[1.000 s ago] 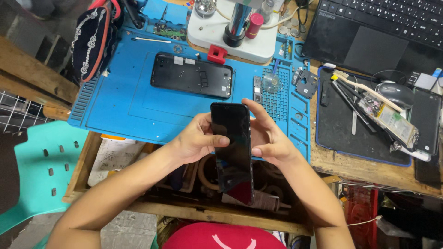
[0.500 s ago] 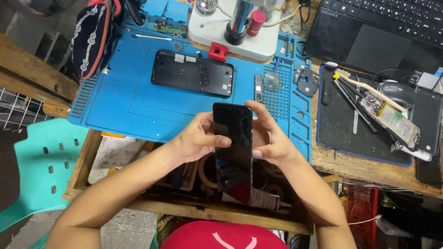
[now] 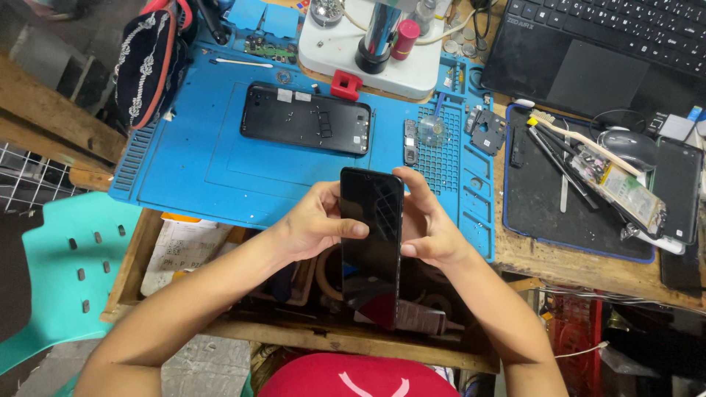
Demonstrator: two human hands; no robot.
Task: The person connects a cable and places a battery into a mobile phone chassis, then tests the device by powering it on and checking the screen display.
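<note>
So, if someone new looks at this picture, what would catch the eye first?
First, the black phone screen held upright in the middle, with the left hand and the right hand gripping its edges. Behind it, on the blue work mat, lies an opened black phone body. To the right, a dark mat carries tweezers and small tools.

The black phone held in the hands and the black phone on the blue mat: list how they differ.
The held phone shows a smooth, dark, glossy face; the phone on the mat shows an opened side with small parts and white tabs. The held phone points lengthwise away from the person, gripped by the left hand and right hand; the other lies crosswise, untouched, on the blue mat. Both are black slabs.
</note>
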